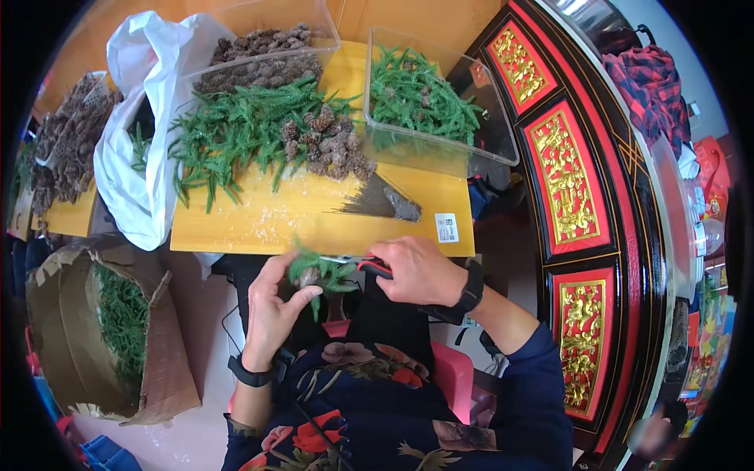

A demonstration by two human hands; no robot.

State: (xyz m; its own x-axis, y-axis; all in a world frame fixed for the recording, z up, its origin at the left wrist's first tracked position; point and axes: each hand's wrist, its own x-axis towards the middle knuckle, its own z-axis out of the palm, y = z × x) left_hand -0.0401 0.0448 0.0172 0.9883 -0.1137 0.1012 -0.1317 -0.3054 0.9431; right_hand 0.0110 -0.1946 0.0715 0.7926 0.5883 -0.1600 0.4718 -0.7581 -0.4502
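Observation:
Just off the table's near edge, my left hand (272, 304) pinches a green artificial pine sprig (334, 276), which has a small brownish cone-like piece (309, 276) at its middle. My right hand (420, 271) is wrapped round the red-and-black handles of a pair of pliers (375, 267). Their metal jaws point left at the top of the sprig; the exact contact is too small to tell. Beyond the hands, a bundle of dark thin wires (375, 201) lies on the yellow table (259, 228). A pile of brown pinecones (338, 149) rests beside loose green sprigs (236, 125).
Clear bins of pinecones (271, 59) and green sprigs (420, 98) stand at the back. A white plastic bag (129, 173) hangs at the table's left. Lower left stands a cardboard box (169, 345) with greenery. A carved red-and-gold panel (567, 177) borders the right side.

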